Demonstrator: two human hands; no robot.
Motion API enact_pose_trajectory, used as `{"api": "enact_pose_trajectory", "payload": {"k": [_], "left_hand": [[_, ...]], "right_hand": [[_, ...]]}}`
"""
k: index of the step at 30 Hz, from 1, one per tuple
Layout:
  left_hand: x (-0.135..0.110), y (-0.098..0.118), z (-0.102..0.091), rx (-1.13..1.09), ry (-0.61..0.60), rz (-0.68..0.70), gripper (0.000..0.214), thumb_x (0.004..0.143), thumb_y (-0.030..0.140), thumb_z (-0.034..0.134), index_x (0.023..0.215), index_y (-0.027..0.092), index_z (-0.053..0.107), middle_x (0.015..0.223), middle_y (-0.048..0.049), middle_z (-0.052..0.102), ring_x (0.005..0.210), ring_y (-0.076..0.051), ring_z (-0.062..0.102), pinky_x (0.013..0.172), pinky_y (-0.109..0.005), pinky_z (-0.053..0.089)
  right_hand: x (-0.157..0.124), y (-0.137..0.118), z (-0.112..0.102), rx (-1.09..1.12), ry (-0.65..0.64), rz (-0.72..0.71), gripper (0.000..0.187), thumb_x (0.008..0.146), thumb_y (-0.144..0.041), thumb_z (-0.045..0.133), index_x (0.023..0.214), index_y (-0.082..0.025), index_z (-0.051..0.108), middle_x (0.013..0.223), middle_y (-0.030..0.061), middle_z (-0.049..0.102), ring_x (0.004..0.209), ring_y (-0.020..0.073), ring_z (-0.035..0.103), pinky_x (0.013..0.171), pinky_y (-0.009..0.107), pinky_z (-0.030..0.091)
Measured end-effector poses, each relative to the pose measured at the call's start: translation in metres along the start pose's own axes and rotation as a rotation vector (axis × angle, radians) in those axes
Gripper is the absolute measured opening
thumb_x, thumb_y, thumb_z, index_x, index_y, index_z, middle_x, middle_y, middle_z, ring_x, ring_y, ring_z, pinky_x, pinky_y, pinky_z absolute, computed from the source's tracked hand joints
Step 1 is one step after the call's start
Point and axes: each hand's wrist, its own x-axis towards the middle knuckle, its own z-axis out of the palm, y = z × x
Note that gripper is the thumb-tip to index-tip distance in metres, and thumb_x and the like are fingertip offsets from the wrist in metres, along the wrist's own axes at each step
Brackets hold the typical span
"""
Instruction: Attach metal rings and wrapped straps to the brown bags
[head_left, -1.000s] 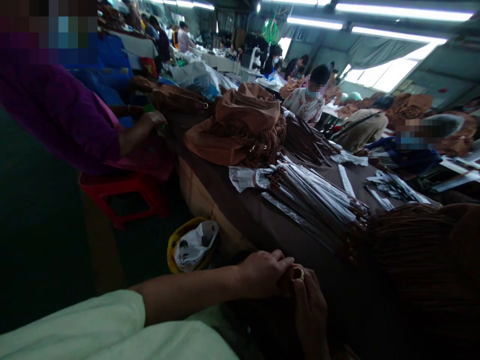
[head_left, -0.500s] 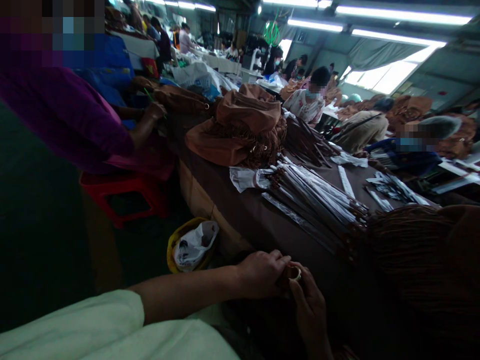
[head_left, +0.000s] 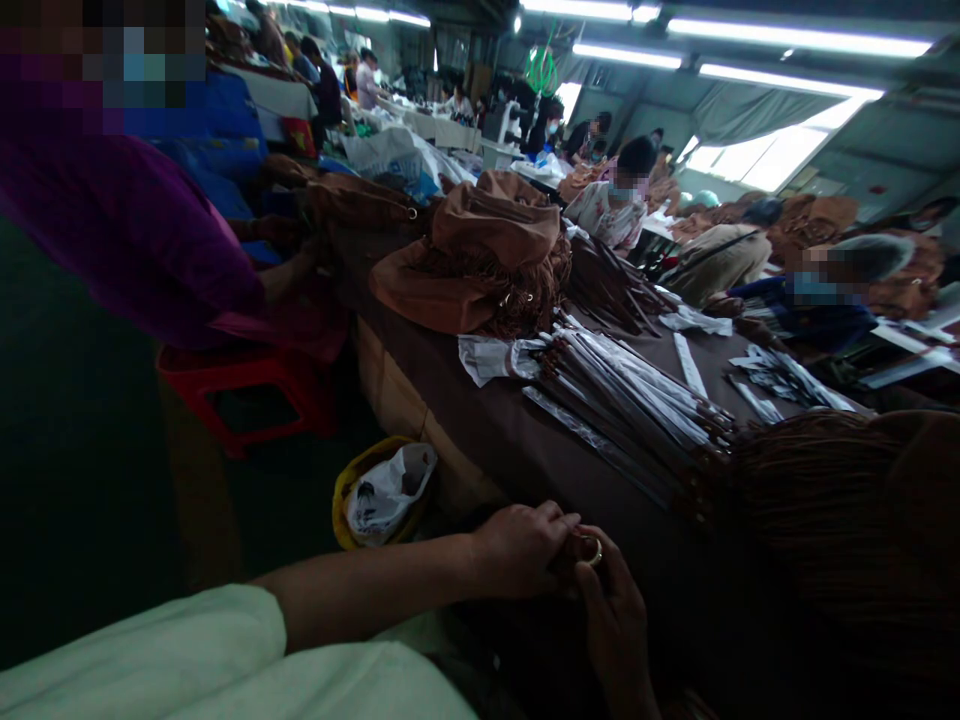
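Near the table's front edge my two hands meet. A pale gold metal ring [head_left: 592, 551] stands between the thumb and fingers of my right hand [head_left: 616, 600], which is closed on it. My left hand [head_left: 525, 545] is closed against a small dark brown piece [head_left: 571, 562] beside the ring; shadow and fingers hide most of that piece. Further up the table lies a bundle of brown straps [head_left: 630, 385], many in white wrapping. To the right rests a brown fringed bag [head_left: 840, 490], partly lost in the dark.
Brown bags [head_left: 480, 245] are piled on the dark-covered table [head_left: 480, 400]. A yellow bin [head_left: 341, 495] with a white plastic bag [head_left: 390, 495] stands by its side. Left of it, a person in purple [head_left: 142, 230] sits on a red stool [head_left: 247, 375]. Other people work beyond.
My hands keep nearly the same place and hold around the ring. The purple-sleeved person's hand has lowered, and the green item by it is out of sight.
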Motion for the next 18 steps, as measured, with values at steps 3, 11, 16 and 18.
{"api": "enact_pose_trajectory", "payload": {"k": [3, 11, 16, 18], "left_hand": [[0.000, -0.001, 0.001, -0.009, 0.005, 0.003, 0.081, 0.075, 0.059, 0.063, 0.138, 0.014, 0.038, 0.121, -0.0138, 0.056, 0.100, -0.028, 0.062, 0.085, -0.036, 0.053], [0.000, -0.002, 0.003, -0.010, -0.005, -0.015, 0.084, 0.074, 0.060, 0.064, 0.139, 0.014, 0.036, 0.122, -0.0142, 0.055, 0.103, -0.028, 0.061, 0.086, -0.036, 0.052], [0.000, 0.000, 0.004, -0.008, -0.002, -0.020, 0.083, 0.074, 0.060, 0.064, 0.138, 0.015, 0.038, 0.119, -0.0133, 0.056, 0.102, -0.027, 0.061, 0.086, -0.035, 0.052], [-0.001, 0.001, 0.005, -0.003, 0.002, -0.029, 0.083, 0.073, 0.060, 0.066, 0.137, 0.015, 0.039, 0.118, -0.0131, 0.056, 0.102, -0.026, 0.061, 0.086, -0.035, 0.051]], "right_hand": [[-0.001, 0.010, 0.000, -0.005, 0.024, 0.015, 0.048, 0.080, -0.059, 0.054, 0.106, -0.020, 0.067, 0.115, 0.0123, 0.066, 0.113, 0.0325, 0.055, 0.094, 0.045, 0.045], [0.001, 0.011, -0.004, 0.307, -0.056, 0.182, 0.046, 0.080, -0.057, 0.058, 0.106, -0.021, 0.070, 0.117, 0.0090, 0.066, 0.115, 0.0302, 0.056, 0.095, 0.040, 0.046], [0.001, -0.003, -0.001, 0.360, -0.075, 0.171, 0.039, 0.082, -0.050, 0.057, 0.105, -0.021, 0.071, 0.110, 0.0073, 0.069, 0.104, 0.0275, 0.062, 0.084, 0.036, 0.052], [0.001, -0.008, 0.002, 0.338, -0.052, 0.131, 0.037, 0.084, -0.048, 0.053, 0.101, -0.020, 0.071, 0.103, 0.0072, 0.071, 0.096, 0.0263, 0.065, 0.079, 0.034, 0.054]]}}
